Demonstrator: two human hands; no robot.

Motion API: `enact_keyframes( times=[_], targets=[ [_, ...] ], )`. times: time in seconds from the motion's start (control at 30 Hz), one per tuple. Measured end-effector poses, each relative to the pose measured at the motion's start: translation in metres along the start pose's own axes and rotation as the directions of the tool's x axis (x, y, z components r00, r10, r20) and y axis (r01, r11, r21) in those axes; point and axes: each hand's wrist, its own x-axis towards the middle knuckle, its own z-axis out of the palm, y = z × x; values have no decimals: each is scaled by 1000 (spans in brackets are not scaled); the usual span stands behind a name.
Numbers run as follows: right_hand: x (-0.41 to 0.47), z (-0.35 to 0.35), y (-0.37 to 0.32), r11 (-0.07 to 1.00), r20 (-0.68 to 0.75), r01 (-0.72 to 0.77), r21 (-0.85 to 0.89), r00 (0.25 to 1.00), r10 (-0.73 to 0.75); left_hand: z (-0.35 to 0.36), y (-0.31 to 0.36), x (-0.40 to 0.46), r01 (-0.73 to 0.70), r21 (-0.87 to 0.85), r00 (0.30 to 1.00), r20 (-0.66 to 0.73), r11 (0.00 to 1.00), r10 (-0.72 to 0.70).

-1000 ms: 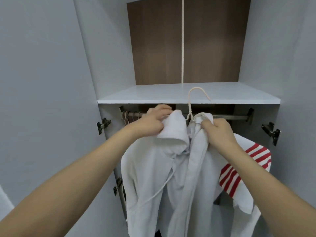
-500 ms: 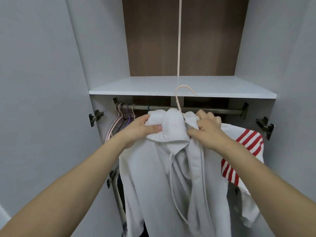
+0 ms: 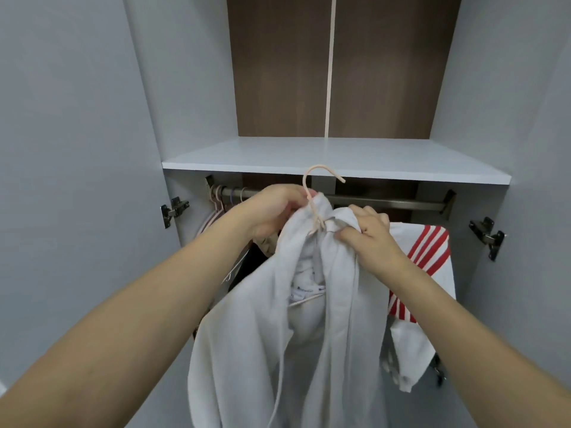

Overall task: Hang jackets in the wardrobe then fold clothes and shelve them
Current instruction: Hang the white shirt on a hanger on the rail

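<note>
Head view: pale grey hooded jacket (image 3: pixel 278 335) w/ drawcord, on pinkish hanger (image 3: pixel 312 193), hangs just in front of & below rail (image 3: pixel 386 203), collar now bunched tighter vs 0.5 s ago & hook nearer the rail, left hand (image 3: pixel 275 211) curled round hanger neck & fabric, right hand (image 3: pixel 370 233) pinching collar beside it, jacket draping below both.

Bare rail (image 3: pixel 386 202) right of centre (spare hangers (image 3: pixel 216 208) crowding its left end)

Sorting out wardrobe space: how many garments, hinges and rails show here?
Garments: 2, a white hoodie and a red-striped white top
Door hinges: 2, left, right
Rails: 1
Total: 5
</note>
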Motion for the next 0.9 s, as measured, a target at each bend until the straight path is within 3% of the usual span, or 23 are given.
enact_keyframes(
  times=[0.1,0.2,0.27,0.33,0.37,0.43,0.5,0.6,0.67,0.77,0.9],
  targets=[
    [3,6,12,997,-14,-67,31,998,67,-9,-22,-13,139,-54,951,286,989,-118],
    [8,8,25,985,-24,-163,47,986,165,-22,-51,-29,208,-44,881,443,977,-167],
    [11,10,28,972,-28,-208,107,977,212,-25,-69,-31,237,-34,901,383,971,-207],
    [14,13,30,962,-40,-233,143,970,241,-30,-81,-28,257,104,953,138,961,-269],
    [15,14,30,958,-46,-242,151,967,251,-33,-83,-28,270,265,959,8,926,-282],
    [17,17,32,947,-54,-266,180,958,280,-43,-91,-29,317,550,948,-156,773,-278],
    [19,18,35,929,-66,-298,218,946,319,-50,-103,-33,325,720,946,-238,614,-222],
    [21,17,38,910,-84,-337,243,927,365,-49,-121,-34,175,943,984,-177,284,-17],
    [21,17,40,906,-96,-351,238,919,381,-48,-121,-34,102,972,994,-106,210,5],
    [20,13,45,919,-136,-324,226,923,359,-47,-113,-35,22,977,1000,-21,210,-5],
    [16,3,49,932,-117,-291,218,940,321,-32,-95,-40,-216,891,943,86,398,320]
  ],
)
